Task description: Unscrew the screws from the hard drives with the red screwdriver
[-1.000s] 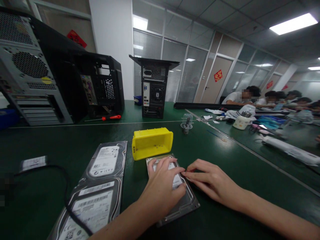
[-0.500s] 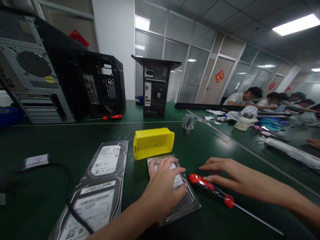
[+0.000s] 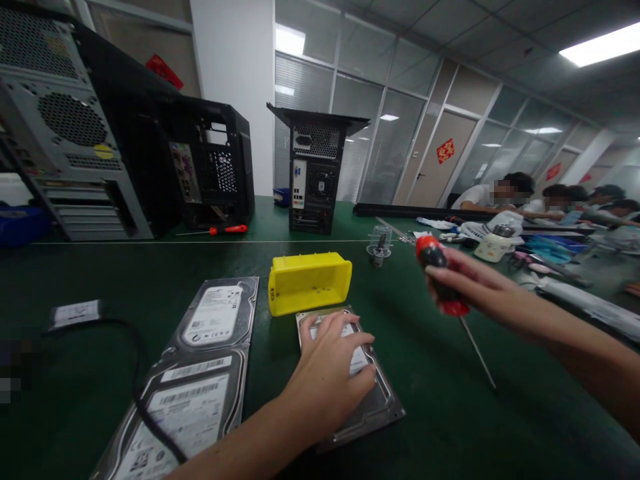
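My left hand [image 3: 334, 380] lies on top of a hard drive [image 3: 377, 400], its fingers spread over the label and covering part of it. In my right hand [image 3: 473, 277] is a red and black screwdriver [image 3: 440, 273], held by the handle above the green table with its shaft slanting down to the right. Left of my left forearm lie two more hard drives, a farther one [image 3: 213, 313] and a nearer one [image 3: 193, 407], end to end. Just beyond the drive under my hand stands a yellow bin [image 3: 310, 303] on its side, with several tiny screws in it.
Computer cases stand at the back: a large one [image 3: 75, 127], an opened one [image 3: 235, 153] and a smaller one [image 3: 317, 173]. A second screwdriver [image 3: 230, 229] lies before them. A black cable [image 3: 137, 353] crosses the near drive. A clear plastic piece [image 3: 380, 243] stands beyond. People sit far right.
My right hand has taken hold of the screwdriver and raised it off the table. My left hand stays on the hard drive. The view has shifted slightly.
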`<state>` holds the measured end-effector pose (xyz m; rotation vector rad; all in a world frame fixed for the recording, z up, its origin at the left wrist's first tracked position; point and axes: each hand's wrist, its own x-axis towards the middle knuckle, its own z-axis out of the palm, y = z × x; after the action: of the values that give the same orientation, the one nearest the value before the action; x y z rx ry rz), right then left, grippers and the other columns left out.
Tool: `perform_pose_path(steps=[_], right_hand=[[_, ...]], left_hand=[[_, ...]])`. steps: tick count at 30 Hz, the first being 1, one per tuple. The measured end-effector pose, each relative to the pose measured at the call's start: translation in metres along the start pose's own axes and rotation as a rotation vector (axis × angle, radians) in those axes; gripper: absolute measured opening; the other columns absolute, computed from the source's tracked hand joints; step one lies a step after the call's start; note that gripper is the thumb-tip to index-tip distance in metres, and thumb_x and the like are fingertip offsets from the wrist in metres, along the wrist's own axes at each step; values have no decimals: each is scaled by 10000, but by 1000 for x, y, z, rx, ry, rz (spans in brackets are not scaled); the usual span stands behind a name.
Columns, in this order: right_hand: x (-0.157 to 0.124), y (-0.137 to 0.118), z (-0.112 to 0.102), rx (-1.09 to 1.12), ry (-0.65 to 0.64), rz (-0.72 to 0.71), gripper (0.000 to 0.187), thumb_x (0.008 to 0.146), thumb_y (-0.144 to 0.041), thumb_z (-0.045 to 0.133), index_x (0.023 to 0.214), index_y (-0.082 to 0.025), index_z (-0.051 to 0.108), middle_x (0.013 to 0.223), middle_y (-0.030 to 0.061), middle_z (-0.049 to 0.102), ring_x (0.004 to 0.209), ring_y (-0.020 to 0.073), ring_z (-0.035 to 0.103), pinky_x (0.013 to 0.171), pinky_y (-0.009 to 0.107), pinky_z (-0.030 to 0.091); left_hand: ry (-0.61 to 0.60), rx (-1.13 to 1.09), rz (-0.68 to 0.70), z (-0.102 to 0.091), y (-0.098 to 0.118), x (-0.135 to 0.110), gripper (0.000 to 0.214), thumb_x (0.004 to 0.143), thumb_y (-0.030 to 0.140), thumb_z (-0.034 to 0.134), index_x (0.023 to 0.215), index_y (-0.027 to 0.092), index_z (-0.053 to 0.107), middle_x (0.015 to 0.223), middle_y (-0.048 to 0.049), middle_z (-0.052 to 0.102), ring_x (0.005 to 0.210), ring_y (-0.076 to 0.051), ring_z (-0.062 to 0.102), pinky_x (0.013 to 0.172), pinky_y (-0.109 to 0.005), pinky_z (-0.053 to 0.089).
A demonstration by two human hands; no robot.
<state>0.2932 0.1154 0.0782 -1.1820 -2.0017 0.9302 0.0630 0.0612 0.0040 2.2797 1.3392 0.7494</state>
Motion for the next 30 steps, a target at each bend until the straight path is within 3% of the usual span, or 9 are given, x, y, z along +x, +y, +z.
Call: perform_pose_path(steps=[3, 6, 9, 12, 30], right_hand=[[26, -16, 7, 338, 235, -150, 225, 871, -400, 362, 1005, -220, 388, 794, -13, 435, 599, 10, 447, 509, 99, 411], [39, -27, 34, 589, 319, -239, 240, 864, -439, 359, 983, -231, 377, 725, -36, 352, 518, -15, 346, 450, 68, 331], [41, -36, 59, 750, 306, -258, 359, 830, -557, 344, 947, -220, 389, 612, -55, 252, 413, -2, 217, 342, 98, 215], [40, -43, 70, 840, 255, -256, 409, 808, -606, 329, 892, -211, 397, 552, -64, 224, 363, 10, 174, 295, 122, 162], [54, -42, 71, 945, 176, -290, 412, 801, -616, 336, 854, -218, 426, 502, -65, 244, 335, 23, 172, 279, 137, 133]], left_hand=[[13, -1, 7, 2, -2, 0, 300, 774, 258, 558, 1071, 283, 597, 1225, -47, 487, 1201, -235, 361, 1005, -506, 120], [23, 1, 17, 4, -2, 0, 303, 762, 248, 569, 1060, 288, 598, 1217, -47, 492, 1195, -235, 368, 1001, -502, 126], [24, 7, 18, 4, -2, 1, 293, 750, 252, 584, 1039, 297, 605, 1210, -47, 497, 1187, -239, 377, 996, -508, 125], [29, 11, 15, 4, -2, 2, 271, 757, 249, 581, 1021, 302, 612, 1204, -46, 499, 1183, -238, 380, 990, -507, 134], [55, 3, 22, 8, -5, 2, 257, 753, 245, 574, 1004, 289, 609, 1203, -42, 503, 1179, -239, 382, 984, -503, 133]])
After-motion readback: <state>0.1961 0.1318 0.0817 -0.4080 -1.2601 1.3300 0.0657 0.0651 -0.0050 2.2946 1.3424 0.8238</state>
